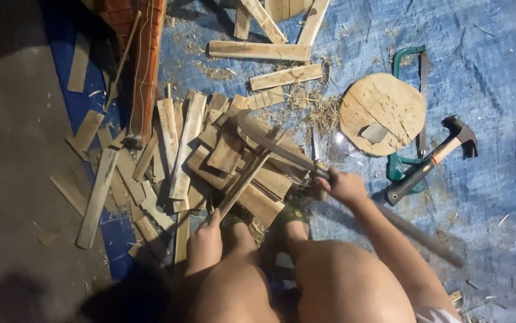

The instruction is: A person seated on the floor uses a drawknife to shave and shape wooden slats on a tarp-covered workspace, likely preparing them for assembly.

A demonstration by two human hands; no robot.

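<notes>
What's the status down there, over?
Right hand gripping long blade. Left hand holding thin wood strip upright-tilted. Blade crosses strip over scrap-wood pile. Hammer, hacksaw lie aside.

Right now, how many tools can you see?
3: a long knife in the right hand, a hammer and a green saw on the blue tarp. Wood may hide others.

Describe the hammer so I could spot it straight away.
Start at the round wooden disc lying on the blue tarp. Just right of it a green-framed saw lies flat, and the hammer rests slantwise across the saw's lower end. It is the only tool with a black claw head and a black grip, beyond the right hand.
</notes>
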